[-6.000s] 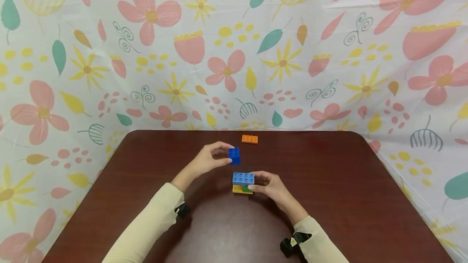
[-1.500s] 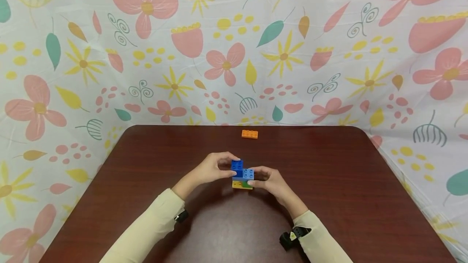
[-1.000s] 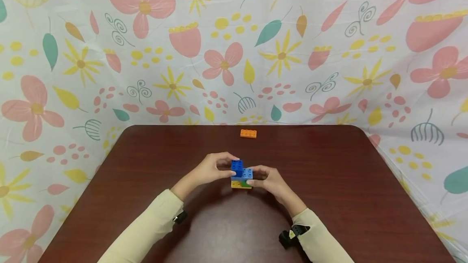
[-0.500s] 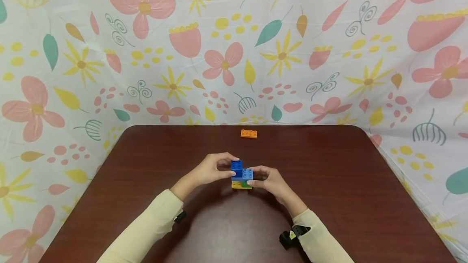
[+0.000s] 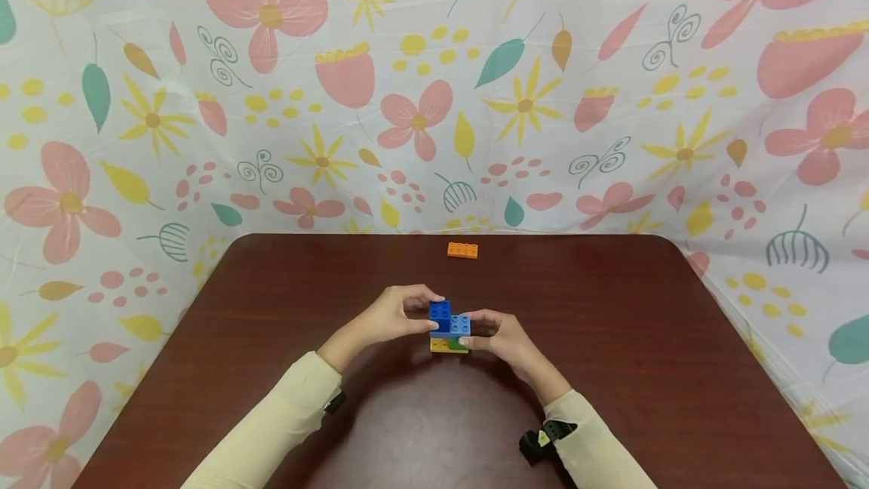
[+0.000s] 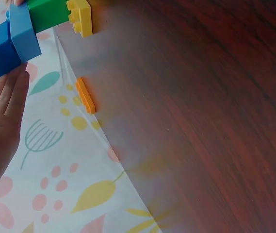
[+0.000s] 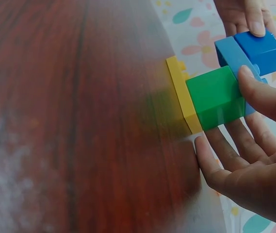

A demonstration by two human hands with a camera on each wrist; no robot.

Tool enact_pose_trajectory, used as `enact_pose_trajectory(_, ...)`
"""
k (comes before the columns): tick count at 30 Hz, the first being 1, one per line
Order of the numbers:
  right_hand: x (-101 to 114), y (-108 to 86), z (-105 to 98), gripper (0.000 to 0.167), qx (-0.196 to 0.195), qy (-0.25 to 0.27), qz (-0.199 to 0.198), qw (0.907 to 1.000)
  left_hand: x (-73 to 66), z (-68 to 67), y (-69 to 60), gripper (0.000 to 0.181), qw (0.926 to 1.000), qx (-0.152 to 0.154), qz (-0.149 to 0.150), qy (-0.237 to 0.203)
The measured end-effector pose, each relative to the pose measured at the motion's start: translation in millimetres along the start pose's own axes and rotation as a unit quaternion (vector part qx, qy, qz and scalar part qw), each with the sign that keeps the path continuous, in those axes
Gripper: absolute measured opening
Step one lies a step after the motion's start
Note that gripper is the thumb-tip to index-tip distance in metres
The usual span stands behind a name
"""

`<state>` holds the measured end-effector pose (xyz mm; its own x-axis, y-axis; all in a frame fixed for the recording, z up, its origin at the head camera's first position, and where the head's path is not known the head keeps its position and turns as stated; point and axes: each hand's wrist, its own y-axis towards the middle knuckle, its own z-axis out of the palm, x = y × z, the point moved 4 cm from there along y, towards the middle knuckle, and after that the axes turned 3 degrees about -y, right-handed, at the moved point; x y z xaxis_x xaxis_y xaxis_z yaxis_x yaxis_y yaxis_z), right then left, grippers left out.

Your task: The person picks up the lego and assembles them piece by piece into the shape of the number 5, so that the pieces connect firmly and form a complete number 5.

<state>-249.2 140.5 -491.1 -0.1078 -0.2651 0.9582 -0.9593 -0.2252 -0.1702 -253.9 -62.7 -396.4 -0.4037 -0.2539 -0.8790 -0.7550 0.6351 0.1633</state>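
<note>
Between thumb and fingers, my left hand (image 5: 390, 315) pinches a dark blue toy building brick (image 5: 440, 315). That brick sits on the left half of a longer light blue brick (image 5: 460, 324), whose right half shows bare studs. Under the light blue one is a green brick (image 7: 216, 97) on the right side, over a thin yellow brick (image 5: 440, 345) at the bottom. My right hand (image 5: 504, 339) grips the stack at its right, thumb on the light blue brick in the right wrist view. Whether the dark blue brick is fully pressed down, I cannot tell.
A flat orange brick (image 5: 462, 250) lies near the far edge of the dark brown table (image 5: 611, 338). Behind the table hangs a white cloth (image 5: 421, 195) with printed flowers and leaves. A black camera strap (image 5: 560, 430) goes round the right wrist.
Since the oldest frame, my left hand has brought the dark blue brick down onto the light blue brick's left half. Over the last second and a half, both hands stay almost still.
</note>
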Motion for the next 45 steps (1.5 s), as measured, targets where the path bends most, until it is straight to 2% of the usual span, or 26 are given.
enact_pose_trajectory(5,0,-0.7,-1,0.044,-0.002,0.003,-0.004,1.0000,1.6,3.1,-1.1,0.036,1.0000,-0.005,-0.005,0.005)
enact_pose_trajectory(12,0,-2.2,0,0.044,-0.003,-0.007,0.001,1.0000,26.1,5.6,2.2,0.036,1.0000,-0.007,-0.005,-0.001)
enact_pose_trajectory(18,1,-1.7,0,0.043,-0.003,-0.005,-0.005,1.0000,35.7,4.4,4.3,0.035,0.9998,-0.004,0.002,0.020)
enact_pose_trajectory(23,1,-1.8,0,0.043,-0.002,-0.006,-0.006,1.0000,35.4,4.7,2.1,0.035,0.9993,-0.007,0.007,0.037)
enact_pose_trajectory(28,2,-0.8,-1,0.043,-0.002,0.000,-0.009,1.0000,32.0,2.6,6.1,0.035,0.9996,0.000,-0.001,0.026)
enact_pose_trajectory(29,2,-0.5,-1,0.044,-0.001,0.001,-0.009,1.0000,26.4,2.2,6.0,0.035,0.9997,0.002,-0.003,0.025)
enact_pose_trajectory(30,2,-0.2,-1,0.044,-0.002,0.001,-0.009,1.0000,26.3,2.0,6.4,0.034,0.9998,0.003,-0.004,0.022)
enact_pose_trajectory(35,2,0.3,0,0.044,-0.007,0.001,-0.005,1.0000,30.6,1.3,4.4,0.036,0.9997,0.001,-0.003,0.025)
enact_pose_trajectory(37,1,0.1,1,0.044,-0.008,0.000,-0.004,1.0000,38.2,1.4,4.0,0.037,0.9997,0.000,-0.003,0.026)
enact_pose_trajectory(45,0,0.5,1,0.043,-0.008,-0.005,0.000,1.0000,41.0,4.4,-0.4,0.038,0.9997,-0.010,0.004,0.020)
